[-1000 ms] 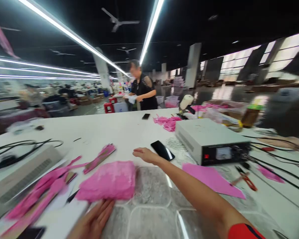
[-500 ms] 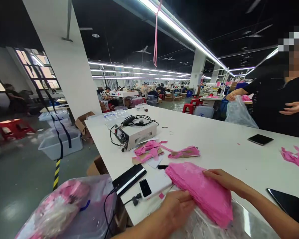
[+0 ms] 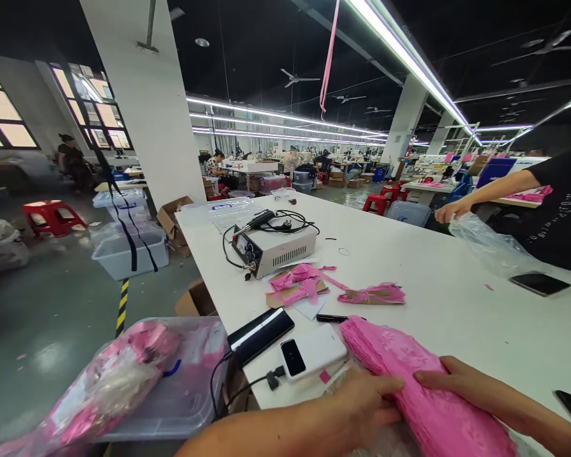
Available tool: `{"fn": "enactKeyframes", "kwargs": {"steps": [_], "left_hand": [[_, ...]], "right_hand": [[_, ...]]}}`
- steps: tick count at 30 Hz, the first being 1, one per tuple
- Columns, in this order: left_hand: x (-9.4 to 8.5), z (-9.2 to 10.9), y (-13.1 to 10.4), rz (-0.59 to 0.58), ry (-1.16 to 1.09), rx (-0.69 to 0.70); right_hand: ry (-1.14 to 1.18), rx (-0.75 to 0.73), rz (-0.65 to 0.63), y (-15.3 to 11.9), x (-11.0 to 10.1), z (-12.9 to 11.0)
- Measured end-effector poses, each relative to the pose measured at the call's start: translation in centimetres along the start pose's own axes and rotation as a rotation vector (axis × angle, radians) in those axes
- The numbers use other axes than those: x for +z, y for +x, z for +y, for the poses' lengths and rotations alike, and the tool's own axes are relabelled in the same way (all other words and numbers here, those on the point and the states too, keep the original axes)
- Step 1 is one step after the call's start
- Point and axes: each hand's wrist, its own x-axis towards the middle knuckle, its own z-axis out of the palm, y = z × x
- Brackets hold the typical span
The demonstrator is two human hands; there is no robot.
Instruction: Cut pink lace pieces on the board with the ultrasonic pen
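A thick stack of pink lace fabric pieces (image 3: 438, 400) lies at a slant over the near part of the table, running out of the bottom of the view. My left hand (image 3: 368, 406) grips its left edge, thumb on top and fingers partly hidden. From the right, my right hand (image 3: 461, 381) holds the stack with its thumb pressed on the upper face; its other fingers are mostly out of sight. Clear plastic shows beneath the stack. Close to my left hand are a white power bank (image 3: 316, 352) with a cable and a black phone (image 3: 261, 333).
Beyond sit a grey boxy device (image 3: 285, 247) with a coiled cord and pink strap bundles (image 3: 374, 294) on the white table (image 3: 409, 254). Another person's hand (image 3: 452, 209) holds a plastic bag (image 3: 495, 244) at right. A lidded plastic bin (image 3: 195, 374) stands left below the table edge.
The view has turned, so most table items sit farther right. My hands still hold the fabric stack, which has come lower and nearer. The other person's bag has moved onto the table.
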Motion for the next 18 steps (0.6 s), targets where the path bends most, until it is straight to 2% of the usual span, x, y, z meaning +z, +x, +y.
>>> {"fn": "enactKeyframes", "kwargs": {"steps": [7,15,18], "left_hand": [[0.9,-0.2,-1.3,0.046,0.156,-0.070],[1.0,-0.4,-1.3,0.038,0.380,-0.132],[1.1,-0.7,-1.0,-0.022,0.451,-0.171]], "right_hand": [[0.164,0.051,-0.042,-3.2,1.9,1.6],[0.327,-0.101,-0.010,-7.2,4.4,1.9],[0.362,-0.155,0.078,-8.4,4.8,2.3]]}}
